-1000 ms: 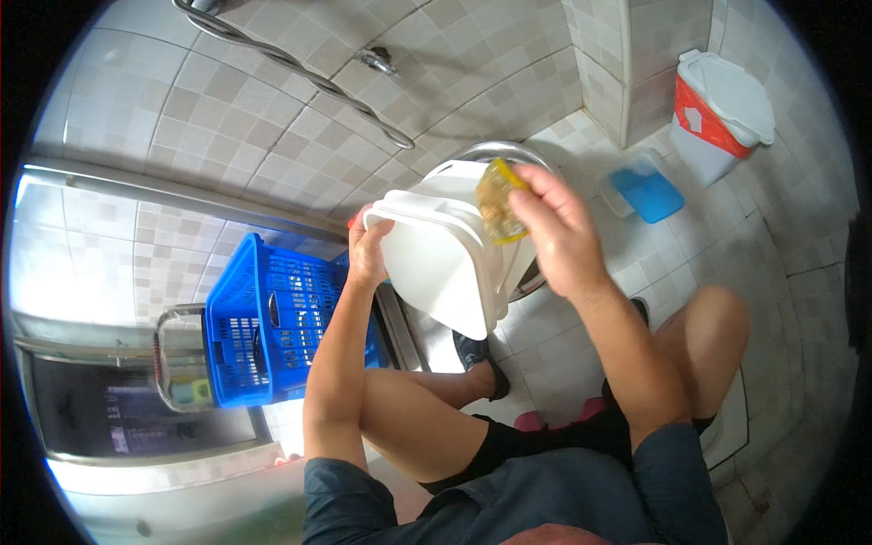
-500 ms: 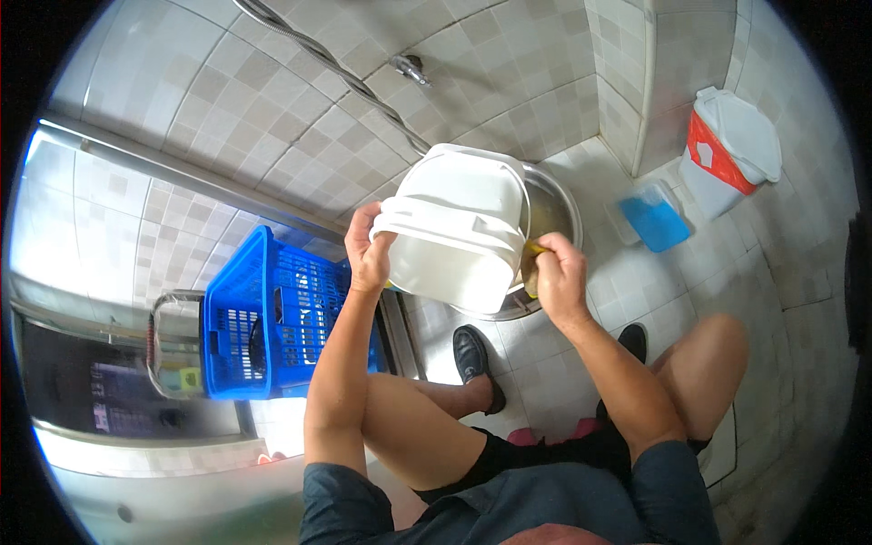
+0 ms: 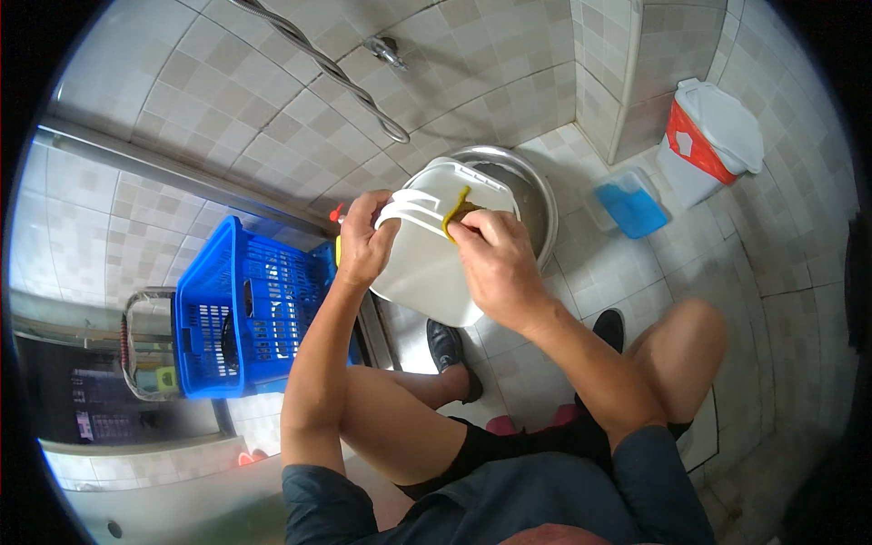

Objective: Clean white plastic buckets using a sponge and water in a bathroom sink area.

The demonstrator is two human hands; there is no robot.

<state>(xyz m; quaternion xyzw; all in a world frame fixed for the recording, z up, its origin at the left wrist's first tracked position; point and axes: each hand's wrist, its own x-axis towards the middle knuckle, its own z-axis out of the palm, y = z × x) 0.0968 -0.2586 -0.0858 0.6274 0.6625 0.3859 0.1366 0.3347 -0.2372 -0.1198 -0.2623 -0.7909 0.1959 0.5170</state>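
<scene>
A white plastic bucket (image 3: 422, 277) with rounded corners is held tilted above a wide steel basin (image 3: 538, 195) on the floor. My left hand (image 3: 368, 243) is closed on the bucket's edge, by its white rim and handle. Pinched in my right hand (image 3: 504, 268) is a cleaning cloth (image 3: 461, 213) with a yellow edge and a brownish middle, pressed against the bucket near the rim. My fingers cover part of the cloth. The bucket hides much of the basin, so what lies inside it is hard to make out.
Left of me stands a blue plastic basket (image 3: 241, 318). A flexible metal hose (image 3: 341, 77) hangs near a wall tap (image 3: 386, 52). To the right are a blue-and-clear plastic container (image 3: 633, 207) and a lidded white bin (image 3: 708, 145) with a red band. My black shoe (image 3: 445, 345) is below the bucket.
The bucket has turned and tipped, showing a different side. My right hand has moved left and up with the cloth, from the bucket's right edge onto its rim area.
</scene>
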